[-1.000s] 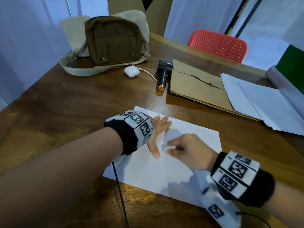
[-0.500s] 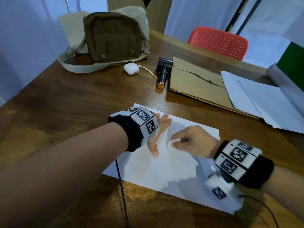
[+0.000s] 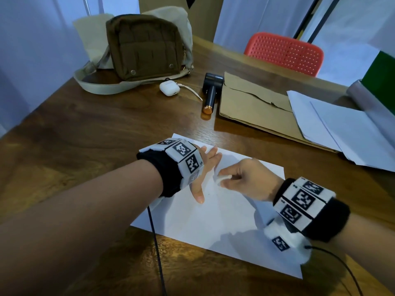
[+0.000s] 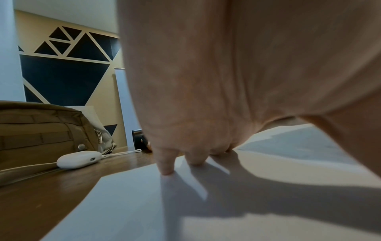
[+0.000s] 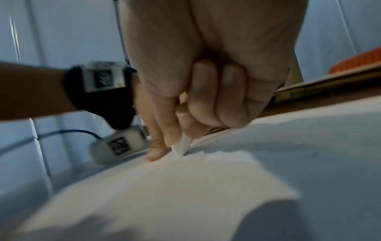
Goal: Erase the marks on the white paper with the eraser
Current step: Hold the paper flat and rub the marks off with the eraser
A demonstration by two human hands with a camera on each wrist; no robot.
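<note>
The left hand point(image 3: 205, 167) lies flat with fingers spread straight, pressing the white paper point(image 3: 213, 221) at its 11 o'clock corner on the wooden worktop point(image 3: 85, 146). The right hand point(image 3: 250, 178), curled into a loose fist, pinches a small white wedge-shaped eraser point(image 3: 221, 178). Its thin tip points toward 9 o'clock, touching the smooth sheet just beside the left thumb.

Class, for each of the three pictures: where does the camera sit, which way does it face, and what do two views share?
Head: above, facing forward and down at the white paper; shows both forearms, left hand, right hand pinching the eraser.
Left wrist: low under the palm, facing along the fingers pressing the paper.
Right wrist: low, facing the eraser tip.
Shared: brown bag, head and left wrist.
</note>
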